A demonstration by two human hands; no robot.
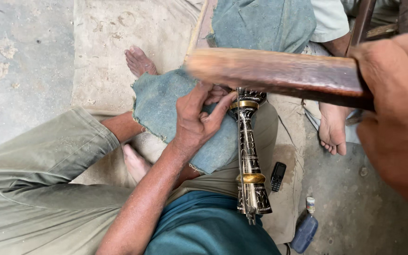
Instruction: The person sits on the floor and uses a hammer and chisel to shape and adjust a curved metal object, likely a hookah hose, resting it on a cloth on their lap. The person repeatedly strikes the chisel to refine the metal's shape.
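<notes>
On dusty concrete floor (29, 56): worn mat (119, 42), phone (277, 176), small bottle (305, 228).

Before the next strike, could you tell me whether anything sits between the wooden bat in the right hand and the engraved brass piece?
Nothing visible does: the wooden bat hangs just above the engraved brass piece. The left hand lies beside its top.

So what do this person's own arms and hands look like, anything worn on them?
Both are bare. The left hand has no glove, ring or watch showing, and its forearm is uncovered all the way down to the frame edge, lightly dusty, with no sleeve in view. The right hand sits close to the camera and blurred; no glove shows, and its wrist and arm are out of view.
</notes>
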